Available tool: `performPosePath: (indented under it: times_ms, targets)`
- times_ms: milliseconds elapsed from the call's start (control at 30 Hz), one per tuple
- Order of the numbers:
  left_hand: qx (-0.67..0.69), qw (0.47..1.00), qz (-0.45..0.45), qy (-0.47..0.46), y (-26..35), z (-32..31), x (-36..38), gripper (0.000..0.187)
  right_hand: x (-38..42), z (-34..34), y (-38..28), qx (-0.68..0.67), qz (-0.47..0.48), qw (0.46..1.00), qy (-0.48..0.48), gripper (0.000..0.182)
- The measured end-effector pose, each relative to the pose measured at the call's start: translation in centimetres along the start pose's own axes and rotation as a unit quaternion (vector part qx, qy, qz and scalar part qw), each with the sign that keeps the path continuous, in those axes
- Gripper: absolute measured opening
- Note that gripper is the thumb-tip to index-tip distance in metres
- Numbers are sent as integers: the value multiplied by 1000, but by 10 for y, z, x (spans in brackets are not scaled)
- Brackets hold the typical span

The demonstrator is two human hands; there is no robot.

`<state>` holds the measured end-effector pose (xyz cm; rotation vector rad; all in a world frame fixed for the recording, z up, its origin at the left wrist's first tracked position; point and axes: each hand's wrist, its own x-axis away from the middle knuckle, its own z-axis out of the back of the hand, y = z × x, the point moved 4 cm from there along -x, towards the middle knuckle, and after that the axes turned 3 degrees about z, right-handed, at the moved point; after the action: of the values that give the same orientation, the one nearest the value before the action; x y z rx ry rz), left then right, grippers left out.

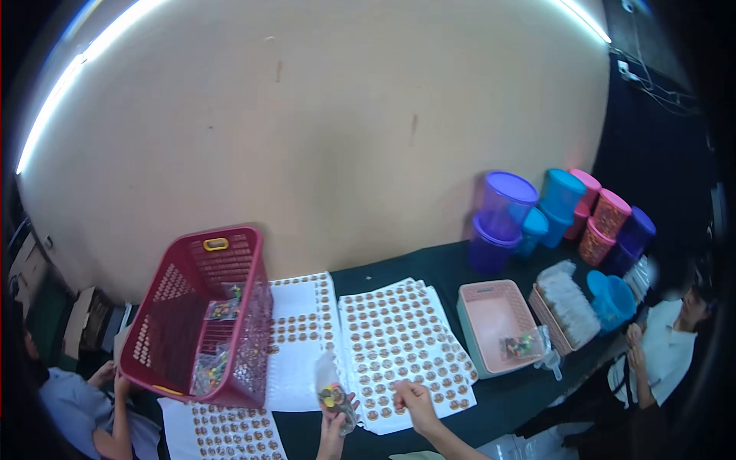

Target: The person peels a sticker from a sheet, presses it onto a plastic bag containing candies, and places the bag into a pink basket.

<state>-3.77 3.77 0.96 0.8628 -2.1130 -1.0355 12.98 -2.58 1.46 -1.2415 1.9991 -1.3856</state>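
Note:
My left hand [333, 438] is closed around a clear plastic bag [331, 395] with small colourful pieces in it. The bag stands upright near the table's front edge, its top part looking pale and unfilled. To its right, my right hand [416, 405] is over the lower part of a stack of white sticker sheets [406, 337] printed with rows of round brown stickers. Its fingertips are pinched together, and whatever they hold is too small to make out. Another sticker sheet [295, 383], partly peeled, lies left of the stack.
A maroon basket [257, 330] with several filled bags stands left. On the right are a pink tray [491, 295] with a filled bag, a basket of clear bags [566, 303] and lidded tubs [506, 218]. A person sits at each side [69, 406], [663, 345].

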Motion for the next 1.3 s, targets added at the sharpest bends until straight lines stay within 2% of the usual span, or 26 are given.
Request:
performPosePath:
  times_ms: [67,100,133,200,233,267,333,367,400,467,500,533,600,700,733,767,867,933,967,1033,1067,1133,1300]
  targets:
    - [8,999,-25,-48,-7,0,-1,66,0,6,31,67,-15,997,-45,22]
    - [1,998,-47,-43,3,-16,5,71,5,-1,31,80,-3,995,-63,22]
    - [56,996,-71,-9,4,-22,9,50,11,-9,31,93,8,992,-82,24]
    - [145,989,15,-35,-17,1,9,32,18,-16,39,84,-42,988,-126,25]
    - [80,996,9,-34,-25,8,7,49,19,-13,54,71,-89,981,-159,26]
    - [77,996,19,-46,-19,-4,8,49,22,-17,49,97,-106,962,-230,26]
    - [79,996,26,-44,-6,-22,12,47,25,-19,45,69,-116,957,-255,28]
    - [-68,990,47,-116,-10,-20,7,46,26,-17,39,68,-111,961,-245,28]
    - [-70,988,51,-124,-19,-11,-2,46,25,-17,27,70,-89,969,-219,28]
    - [-38,991,126,-32,-44,12,-18,44,24,-14,21,70,-66,977,-192,30]
    - [-98,989,111,9,-11,-18,1,41,22,-9,22,82,-39,983,-161,30]
    - [-99,989,111,10,-13,-11,0,41,18,-5,24,94,-12,987,-131,31]
    - [-197,978,57,-22,-15,5,-2,36,16,0,31,126,3,984,-126,33]
    - [-234,972,17,-22,-13,10,0,31,20,-5,25,110,-53,985,-119,37]
    - [-267,964,-5,-14,-9,9,2,31,22,-7,27,133,-109,974,-150,39]
    - [-268,963,-5,-13,-10,8,3,31,25,-9,29,155,-164,957,-181,40]
    - [-227,974,-25,9,-7,0,8,30,25,-13,20,144,-127,958,-212,41]
    - [-104,989,57,86,-5,-3,12,30,24,-13,23,135,-116,960,-215,41]
    - [-104,989,56,89,-4,-1,12,30,24,-13,24,127,-106,962,-217,41]
    - [-183,982,51,16,-3,0,9,32,25,-15,29,117,-88,968,-202,40]
    - [-182,982,50,20,-3,1,10,32,25,-16,29,106,-68,975,-185,40]
    - [-215,976,18,9,5,-7,11,33,27,-18,30,94,-81,977,-176,40]
    - [-191,982,-9,13,8,-17,15,32,32,-23,24,103,-98,977,-157,38]
